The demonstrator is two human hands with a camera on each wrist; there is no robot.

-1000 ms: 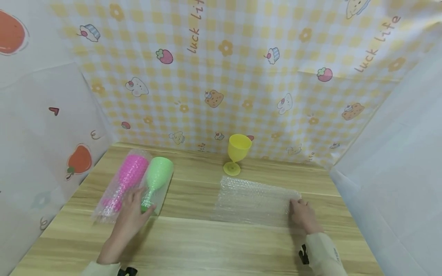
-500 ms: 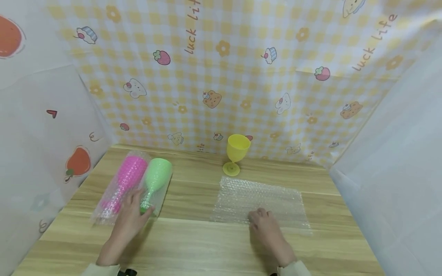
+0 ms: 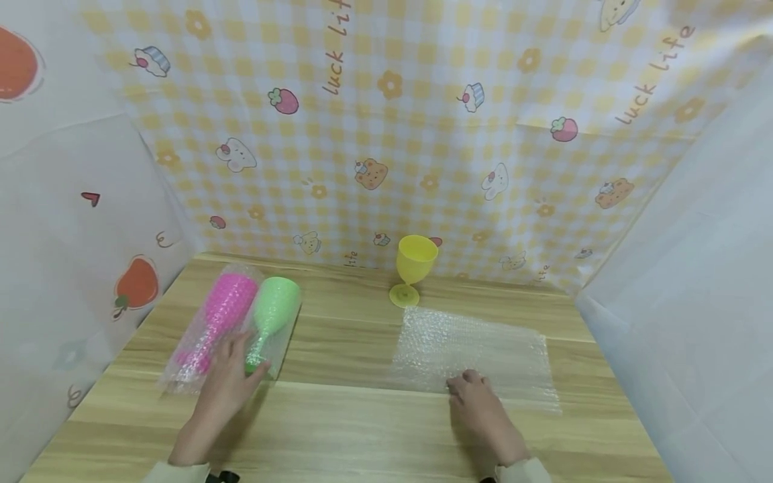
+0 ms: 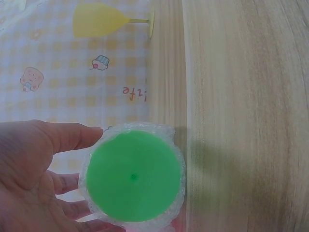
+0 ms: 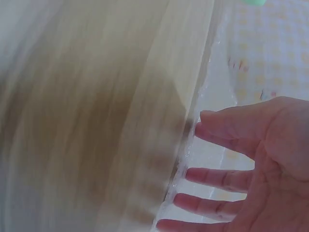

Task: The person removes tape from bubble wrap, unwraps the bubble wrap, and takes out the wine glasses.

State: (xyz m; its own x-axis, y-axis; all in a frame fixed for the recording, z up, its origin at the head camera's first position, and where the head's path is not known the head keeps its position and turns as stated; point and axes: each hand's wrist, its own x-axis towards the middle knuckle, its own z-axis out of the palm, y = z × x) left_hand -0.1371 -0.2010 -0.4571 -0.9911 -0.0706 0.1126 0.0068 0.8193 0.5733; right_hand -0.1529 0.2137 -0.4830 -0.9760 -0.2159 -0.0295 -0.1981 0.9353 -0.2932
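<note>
Gripping left hand (image 3: 227,381): light-green goblet in clear bubble wrap (image 3: 274,307), its round foot (image 4: 140,193) between thumb and fingers
Pinching right hand (image 3: 481,408): clear bubble-wrap sheet (image 3: 477,343), near edge at thumb and forefinger

We are seeing a hot-pink goblet (image 3: 229,302), a mint-green goblet (image 3: 276,305) with a deeper green base, a plain yellow goblet (image 3: 417,259) and a clear bubble-wrap sheet (image 3: 501,355). We are viewing yellow-and-white checks with pink strawberries on the backdrop (image 3: 435,134), and pale wood grain on the table (image 3: 350,429).
</note>
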